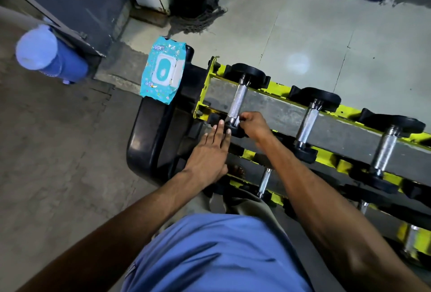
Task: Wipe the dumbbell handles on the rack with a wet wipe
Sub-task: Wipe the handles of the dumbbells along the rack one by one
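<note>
Far left, at nine o'clock: blue bottle (50,55), off-task. At eleven o'clock from the hands, wet wipe pack (163,73) lies on a black moulded object (144,137) beside the yellow rack (203,102). Left hand (210,149) is flat, fingers straight, touching the first dumbbell's near plate. Right hand (253,125) is curled tight round the near end of first handle (238,98); cannot tell if it holds a wipe. Step, as judged: wiping handle one. Next calls for a stroke toward twelve, then second handle (307,121) at three o'clock.

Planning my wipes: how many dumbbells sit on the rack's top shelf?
3: left dumbbell at the rack end, middle dumbbell, right dumbbell; more may lie beyond the frame.
</note>
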### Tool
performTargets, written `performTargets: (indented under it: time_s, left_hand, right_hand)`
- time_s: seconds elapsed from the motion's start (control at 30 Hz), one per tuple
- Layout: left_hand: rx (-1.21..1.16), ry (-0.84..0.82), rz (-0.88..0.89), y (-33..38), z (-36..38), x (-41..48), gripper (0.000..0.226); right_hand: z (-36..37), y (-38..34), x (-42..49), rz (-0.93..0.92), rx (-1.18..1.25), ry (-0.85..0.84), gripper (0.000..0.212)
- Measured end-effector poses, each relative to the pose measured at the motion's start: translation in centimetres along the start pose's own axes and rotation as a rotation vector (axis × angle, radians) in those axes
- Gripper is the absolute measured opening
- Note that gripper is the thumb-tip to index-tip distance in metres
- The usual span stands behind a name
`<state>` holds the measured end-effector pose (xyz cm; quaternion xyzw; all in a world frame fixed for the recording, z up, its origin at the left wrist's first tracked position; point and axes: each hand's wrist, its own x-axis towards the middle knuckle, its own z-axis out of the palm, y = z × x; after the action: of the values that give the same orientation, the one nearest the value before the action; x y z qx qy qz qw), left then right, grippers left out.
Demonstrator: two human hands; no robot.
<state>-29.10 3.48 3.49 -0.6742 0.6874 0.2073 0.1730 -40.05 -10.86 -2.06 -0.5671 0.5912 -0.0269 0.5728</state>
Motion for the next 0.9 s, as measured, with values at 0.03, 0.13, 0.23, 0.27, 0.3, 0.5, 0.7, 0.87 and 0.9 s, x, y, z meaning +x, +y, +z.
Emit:
performTargets:
  time_s: [0.03, 0.13, 0.23, 0.27, 0.3, 0.5, 0.7, 0.87, 0.9]
  left_hand:
    - [-0.006, 0.003, 0.000, 0.1, 0.0, 0.0, 0.103]
    - [-0.020, -0.006, 0.005, 0.1, 0.0, 0.0, 0.103]
    - [-0.025, 0.012, 0.001, 0.1, -0.1, 0.0, 0.103]
    - [-0.026, 0.013, 0.001, 0.2, 0.0, 0.0, 0.103]
    - [-0.027, 0.012, 0.002, 0.2, 0.0, -0.1, 0.103]
    - [-0.017, 0.012, 0.004, 0.1, -0.3, -0.1, 0.105]
    - [-0.025, 0.007, 0.006, 0.2, -0.2, -0.1, 0.104]
    - [-0.047, 0.022, 0.012, 0.2, -0.5, -0.1, 0.097]
    - [-0.047, 0.021, 0.007, 0.3, -0.6, -0.1, 0.095]
  right_hand:
    - [-0.6, -0.3, 0.1, 0.009, 0.006, -0.028, 0.026]
    - [-1.5, -1.0, 1.0, 0.068, 0.152, 0.042, 0.017]
    - [-0.8, -0.3, 1.1, 0.050, 0.027, 0.017, 0.021]
    - [-0.5, 0.0, 1.0, 0.040, -0.032, -0.015, 0.026]
    - [-0.4, 0.1, 0.8, 0.053, -0.030, -0.038, 0.030]
    - [-0.8, -1.1, 1.2, 0.127, 0.174, -0.078, 0.029]
    - [-1.1, 0.7, -0.5, -0.091, 0.130, 0.044, 0.012]
    - [-0.5, -2.4, 0.2, -0.611, -0.520, -0.014, 0.005]
    - [-0.4, -3.7, 0.6, -0.716, -0.805, -0.032, 0.010]
